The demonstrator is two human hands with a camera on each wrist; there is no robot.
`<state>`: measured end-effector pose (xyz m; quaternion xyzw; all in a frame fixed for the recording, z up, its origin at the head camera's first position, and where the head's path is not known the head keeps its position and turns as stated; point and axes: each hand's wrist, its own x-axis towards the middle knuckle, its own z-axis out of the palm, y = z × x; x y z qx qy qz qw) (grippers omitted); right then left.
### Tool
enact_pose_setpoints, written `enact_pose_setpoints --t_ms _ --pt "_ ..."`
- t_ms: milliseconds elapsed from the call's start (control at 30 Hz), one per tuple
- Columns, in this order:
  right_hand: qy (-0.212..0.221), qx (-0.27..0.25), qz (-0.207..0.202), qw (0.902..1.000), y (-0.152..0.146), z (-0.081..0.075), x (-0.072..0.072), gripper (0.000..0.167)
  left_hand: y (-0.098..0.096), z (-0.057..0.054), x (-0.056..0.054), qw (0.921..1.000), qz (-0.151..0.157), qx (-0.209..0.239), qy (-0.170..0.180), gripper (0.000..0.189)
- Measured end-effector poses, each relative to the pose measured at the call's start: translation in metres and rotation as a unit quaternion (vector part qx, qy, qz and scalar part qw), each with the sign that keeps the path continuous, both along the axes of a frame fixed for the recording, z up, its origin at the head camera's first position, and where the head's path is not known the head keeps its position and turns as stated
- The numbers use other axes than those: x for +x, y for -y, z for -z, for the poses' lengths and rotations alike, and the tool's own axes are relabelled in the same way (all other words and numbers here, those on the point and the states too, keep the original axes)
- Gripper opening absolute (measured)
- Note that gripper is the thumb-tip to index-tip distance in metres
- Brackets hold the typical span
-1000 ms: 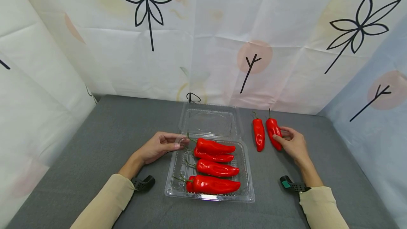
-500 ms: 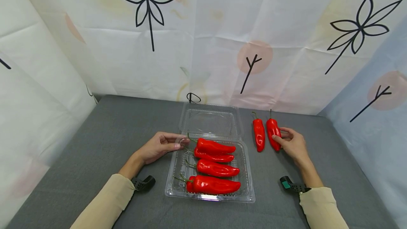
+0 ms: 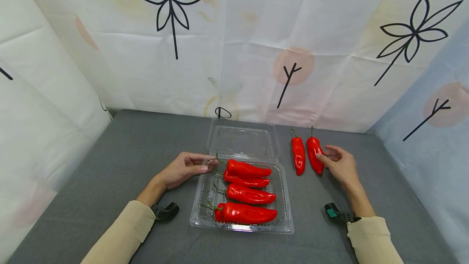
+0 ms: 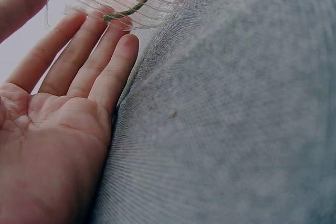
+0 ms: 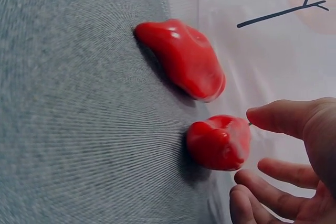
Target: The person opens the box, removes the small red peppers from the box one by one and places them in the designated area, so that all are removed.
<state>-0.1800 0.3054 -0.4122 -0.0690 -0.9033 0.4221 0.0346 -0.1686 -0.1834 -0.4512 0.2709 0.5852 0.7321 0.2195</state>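
A clear plastic clamshell container (image 3: 287, 211) stands with its lid laid back, several red peppers (image 3: 250, 194) lying across it. At its left rim, my left hand (image 3: 181, 170) holds the edge between thumb and fingers. The left wrist view shows those fingers (image 4: 100, 72) against the ribbed wall, close to a green pepper stem (image 4: 134, 9). To the right of the container, a red pepper (image 3: 315, 154) lies on the table beside my right hand (image 3: 340, 166). In the right wrist view, the thumb and fingers are spread around the near side of this pepper (image 5: 218, 142), with gaps showing.
A second loose red pepper (image 3: 298, 156) lies just left of the one by my right hand. The open lid (image 3: 242, 139) extends back toward the patterned cloth wall (image 3: 249, 52). Grey cloth covers the table (image 3: 146, 133).
My right hand has eased slightly to the right, its fingers coming away from the pepper, which stays on the table. The left hand and the container have not moved.
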Motion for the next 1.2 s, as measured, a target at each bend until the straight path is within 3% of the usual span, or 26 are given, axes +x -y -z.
enact_pose_setpoints --t_ms 467,733,1200 --pt "-0.024 0.021 0.006 0.9995 0.005 -0.015 0.007 0.059 -0.001 0.000 0.002 1.0000 -0.004 0.003 0.002 0.044" --pt "-0.070 0.030 -0.008 0.9971 0.011 -0.016 0.008 0.063 -0.002 -0.001 0.004 0.9999 -0.009 0.004 -0.005 0.046" --pt "-0.106 0.016 -0.085 0.9906 0.033 -0.033 0.021 0.053 -0.002 0.003 0.002 0.9999 -0.010 0.001 -0.005 0.046"
